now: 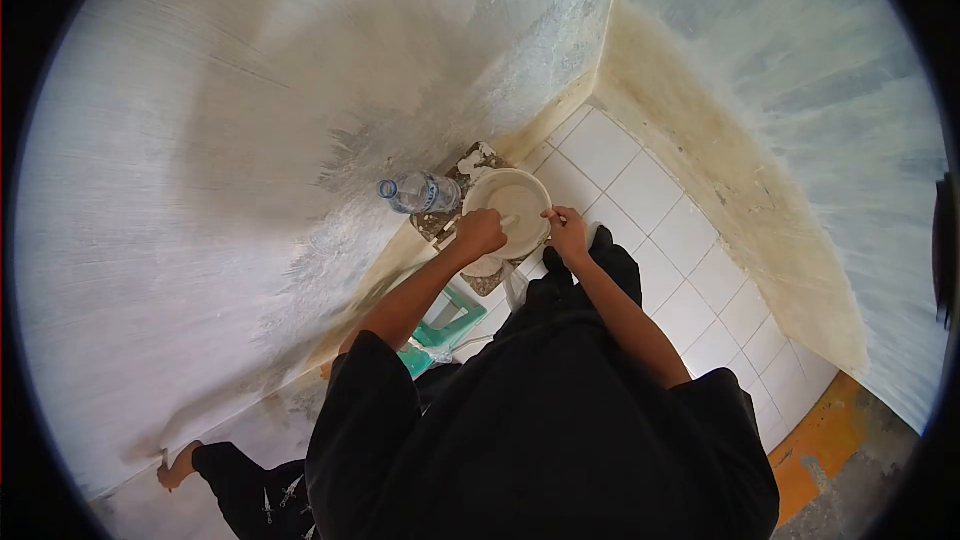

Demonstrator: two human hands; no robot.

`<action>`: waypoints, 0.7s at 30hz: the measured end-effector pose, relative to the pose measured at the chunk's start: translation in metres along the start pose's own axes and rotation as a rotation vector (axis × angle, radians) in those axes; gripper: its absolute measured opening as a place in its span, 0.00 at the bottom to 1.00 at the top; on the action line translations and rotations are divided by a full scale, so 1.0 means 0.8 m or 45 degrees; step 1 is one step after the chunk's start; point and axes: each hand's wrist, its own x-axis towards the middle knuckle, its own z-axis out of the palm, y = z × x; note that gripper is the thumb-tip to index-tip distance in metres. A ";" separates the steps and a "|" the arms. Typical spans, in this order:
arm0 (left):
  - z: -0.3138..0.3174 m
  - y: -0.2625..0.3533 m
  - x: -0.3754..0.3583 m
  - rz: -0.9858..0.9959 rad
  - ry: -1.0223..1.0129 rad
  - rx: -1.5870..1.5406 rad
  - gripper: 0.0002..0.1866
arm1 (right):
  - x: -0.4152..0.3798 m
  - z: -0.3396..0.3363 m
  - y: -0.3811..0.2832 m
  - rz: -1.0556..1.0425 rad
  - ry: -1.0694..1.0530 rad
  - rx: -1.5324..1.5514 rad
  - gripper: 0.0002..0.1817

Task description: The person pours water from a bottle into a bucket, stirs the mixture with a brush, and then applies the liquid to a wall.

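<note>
1. The bowl [507, 173], pale and round, sits on the speckled surface [432, 227] in front of the person, near the corner where the walls meet.

2. The left hand [480, 232] is over the near-left side of the bowl, its grip curled tight, apparently around a pale tool [510, 221]; only a short piece shows, so I cannot tell its full shape.

3. The right hand [566, 230] is at the bowl's right rim, its grip narrow, the bent fingers seeming to pinch the edge.

4. The bowl looks like thin plastic: probably light in itself, fairly stiff, with some give at the rim, and not very fragile. Its pale contents may add weight, and a wet wall would be slippery.

5. The rim seems the best hold, taken between thumb and fingers; two opposite sides would keep it level.

6. The bowl's mouth faces up towards the camera; being round, it has no long axis across the rim.

7. The tool's visible piece points rightward from the left fist, into the bowl. Its long axis beyond that is hidden.
</note>
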 end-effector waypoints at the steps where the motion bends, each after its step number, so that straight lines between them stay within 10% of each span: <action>1: 0.000 0.001 0.003 -0.030 -0.021 -0.041 0.14 | 0.006 0.003 0.012 -0.022 0.011 -0.015 0.12; 14: 0.021 0.015 0.029 -0.067 0.219 -0.352 0.13 | 0.014 0.005 0.033 -0.166 0.004 -0.094 0.12; 21: -0.013 0.013 0.002 0.014 0.428 0.202 0.10 | 0.014 0.006 0.039 -0.080 -0.020 -0.090 0.12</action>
